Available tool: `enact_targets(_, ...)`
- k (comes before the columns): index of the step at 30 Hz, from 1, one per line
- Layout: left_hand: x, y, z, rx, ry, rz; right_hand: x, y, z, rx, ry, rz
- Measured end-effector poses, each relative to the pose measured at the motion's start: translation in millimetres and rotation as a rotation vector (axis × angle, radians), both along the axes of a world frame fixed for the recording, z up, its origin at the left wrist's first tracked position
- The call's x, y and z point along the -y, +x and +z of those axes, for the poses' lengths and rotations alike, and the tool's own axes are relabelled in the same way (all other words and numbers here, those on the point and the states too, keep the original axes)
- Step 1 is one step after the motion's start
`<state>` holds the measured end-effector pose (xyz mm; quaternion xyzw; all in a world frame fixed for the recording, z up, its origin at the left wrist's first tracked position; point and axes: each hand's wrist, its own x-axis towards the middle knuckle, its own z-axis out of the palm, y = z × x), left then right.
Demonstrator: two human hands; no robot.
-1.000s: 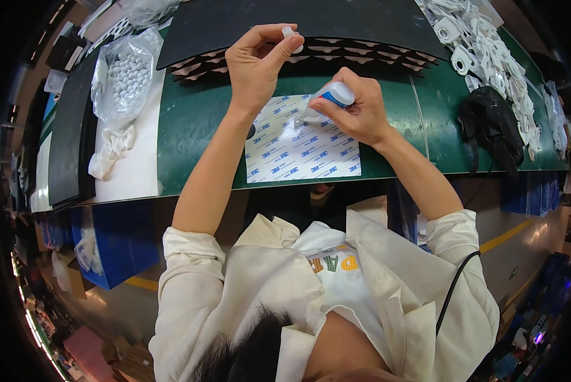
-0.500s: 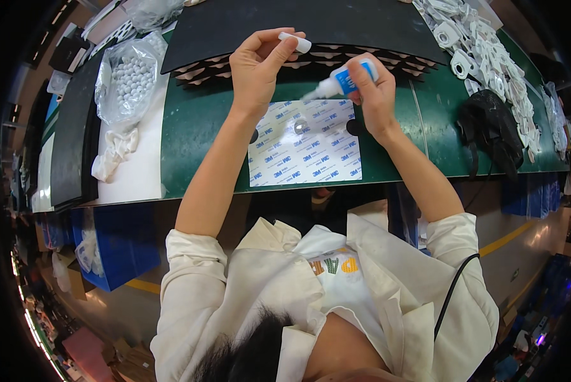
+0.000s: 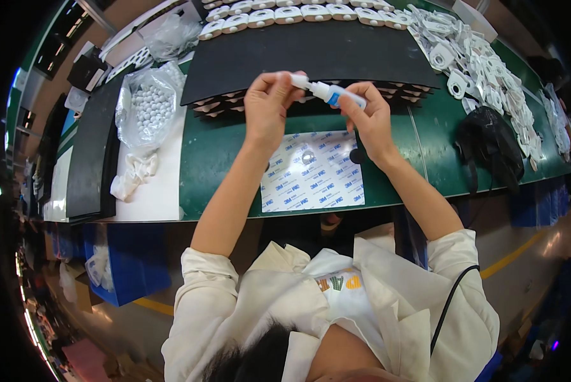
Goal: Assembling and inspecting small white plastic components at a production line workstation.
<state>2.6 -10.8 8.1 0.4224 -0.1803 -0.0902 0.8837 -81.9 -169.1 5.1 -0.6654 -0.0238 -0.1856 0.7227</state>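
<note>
With my left hand [image 3: 266,109] pinching the white cap [image 3: 299,81] and my right hand [image 3: 372,120] grasping the bottle [image 3: 334,97] near the black board [image 3: 311,54], I should align both coaxially, though whether they touch I cannot tell.

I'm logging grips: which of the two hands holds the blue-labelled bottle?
The right hand, gripping the bottle; the left hand instead holds the white cap, near the bottle's nozzle.

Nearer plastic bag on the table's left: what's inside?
Small white balls show in the clear plastic bag. Anything beneath the visible ones is covered.
</note>
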Motion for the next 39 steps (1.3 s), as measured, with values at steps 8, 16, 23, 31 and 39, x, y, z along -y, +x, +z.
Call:
enact_targets(8, 3, -19, 12, 0.278, 0.183, -0.145, 5, -9, 8, -0.188, 0.167, 0.269)
enact_targets(16, -12, -28, 26, 0.362, 0.206, -0.187, -3, -12, 15, -0.479, 0.361, 0.623)
enact_targets(23, -161, 27, 75, 0.692, 0.306, 1.012, 10, -4, 10, -0.290, 0.380, 0.421)
enact_targets(31, -343, 79, 20, 0.223, 1.001, 1.759, 5, -7, 14, -0.302, 0.405, 0.402)
enact_targets(39, -354, 84, -8, 0.161, 1.314, 1.599, 8, -6, 11, -0.294, 0.408, 0.401)
